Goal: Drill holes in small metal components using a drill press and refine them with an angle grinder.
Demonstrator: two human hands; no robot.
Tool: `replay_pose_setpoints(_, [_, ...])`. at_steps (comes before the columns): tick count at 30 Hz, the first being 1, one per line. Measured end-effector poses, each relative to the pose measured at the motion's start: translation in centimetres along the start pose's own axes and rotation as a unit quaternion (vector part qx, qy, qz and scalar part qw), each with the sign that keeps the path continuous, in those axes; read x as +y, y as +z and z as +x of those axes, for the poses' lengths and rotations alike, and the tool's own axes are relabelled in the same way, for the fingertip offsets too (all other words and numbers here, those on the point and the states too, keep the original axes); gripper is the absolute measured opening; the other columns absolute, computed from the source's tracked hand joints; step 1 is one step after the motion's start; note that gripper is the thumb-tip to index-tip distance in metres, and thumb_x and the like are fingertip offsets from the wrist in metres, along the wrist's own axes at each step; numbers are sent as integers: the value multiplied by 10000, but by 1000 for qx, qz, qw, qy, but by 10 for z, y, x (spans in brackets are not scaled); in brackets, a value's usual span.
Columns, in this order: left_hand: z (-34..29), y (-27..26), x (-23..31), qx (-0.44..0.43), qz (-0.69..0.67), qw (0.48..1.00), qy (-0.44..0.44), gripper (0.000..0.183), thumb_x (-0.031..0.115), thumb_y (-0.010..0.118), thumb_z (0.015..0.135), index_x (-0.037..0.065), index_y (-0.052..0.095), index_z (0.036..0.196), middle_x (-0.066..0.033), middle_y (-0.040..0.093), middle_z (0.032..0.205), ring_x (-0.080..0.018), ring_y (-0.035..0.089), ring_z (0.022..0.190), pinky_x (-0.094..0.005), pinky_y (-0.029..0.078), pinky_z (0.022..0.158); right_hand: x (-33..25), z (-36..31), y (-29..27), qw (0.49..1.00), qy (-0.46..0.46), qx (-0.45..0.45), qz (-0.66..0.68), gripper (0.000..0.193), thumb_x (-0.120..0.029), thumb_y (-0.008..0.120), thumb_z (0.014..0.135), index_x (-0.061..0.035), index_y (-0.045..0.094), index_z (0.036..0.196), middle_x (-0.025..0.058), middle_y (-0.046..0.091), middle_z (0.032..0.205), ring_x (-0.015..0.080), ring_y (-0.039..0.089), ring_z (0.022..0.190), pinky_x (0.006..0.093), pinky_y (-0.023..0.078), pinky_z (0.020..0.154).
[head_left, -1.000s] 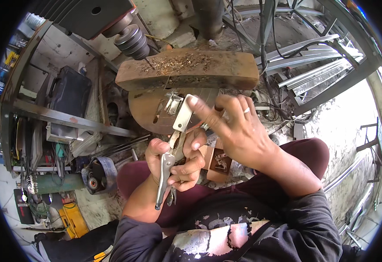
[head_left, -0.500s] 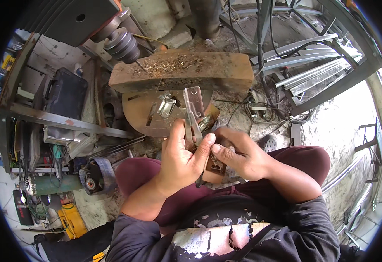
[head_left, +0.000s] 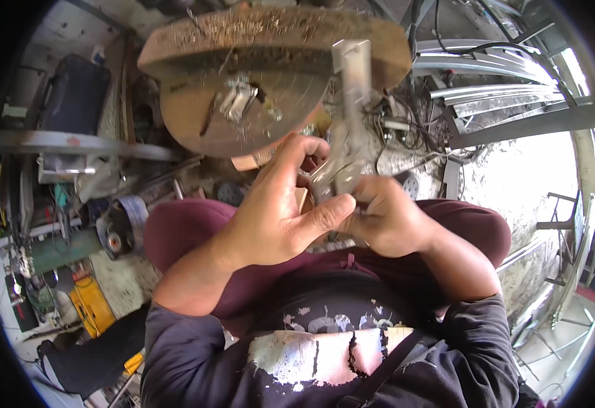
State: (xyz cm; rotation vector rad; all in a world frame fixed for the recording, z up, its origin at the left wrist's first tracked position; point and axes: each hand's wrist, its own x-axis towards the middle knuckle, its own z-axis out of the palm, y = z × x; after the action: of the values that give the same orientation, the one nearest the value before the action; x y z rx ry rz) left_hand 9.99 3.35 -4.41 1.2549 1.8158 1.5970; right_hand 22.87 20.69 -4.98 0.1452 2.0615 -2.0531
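Observation:
A long, shiny metal bracket (head_left: 354,78) stands up from between my hands, smeared by motion. Its lower part, which looks plier-like, is too blurred to name. My right hand (head_left: 391,216) is closed around the lower end, fingers curled inward. Beside it, my left hand (head_left: 280,207) has its thumb stretched to the right and its fingers curved apart from the thumb. The lower metal shows in that gap; whether the left fingers touch it is unclear. Beyond the hands, another small shiny bracket (head_left: 239,100) lies on the round metal table (head_left: 185,112).
A wooden beam (head_left: 280,58) strewn with shavings lies across the table's far side, a drill bit (head_left: 195,22) over its left end. Metal bars (head_left: 494,95) and cables lie to the right. A dark case (head_left: 73,95) and a yellow case (head_left: 93,306) are at left.
The view has shifted, so the beam and table sit higher. The held bracket has swung to the right. My left fingers have loosened and spread from the thumb.

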Motion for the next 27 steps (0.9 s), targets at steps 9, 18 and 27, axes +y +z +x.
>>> replay_pose_setpoints(9, [-38, 18, -67, -253, -131, 884, -372, 264, 248, 610, 1075, 12, 504, 1131, -128, 690, 935, -168, 686, 829, -316, 570, 706, 99, -14, 64, 877, 182, 185, 403, 224, -197, 597, 1057, 2, 655, 1142, 111, 716, 902, 200, 697, 730, 335, 569, 631])
replay_pose_setpoints(18, [-72, 47, -101, -163, -369, 655, -639, 296, 145, 646, 1010, 29, 542, 1261, -118, 704, 1086, -264, 740, 955, -411, 613, 819, 148, 5, 68, 790, 479, 177, 339, 425, -416, 441, 1100, -41, 605, 985, 109, 589, 711, 238, 546, 514, 397, 427, 457])
replay_pose_setpoints(27, [-89, 50, -140, -219, -383, 620, -649, 160, 110, 613, 1032, 44, 646, 1174, -117, 738, 1076, -248, 739, 923, -348, 573, 787, 138, 22, 64, 826, 497, 51, 262, 491, -418, 403, 1128, -35, 638, 933, 83, 654, 707, 174, 570, 520, 318, 404, 438])
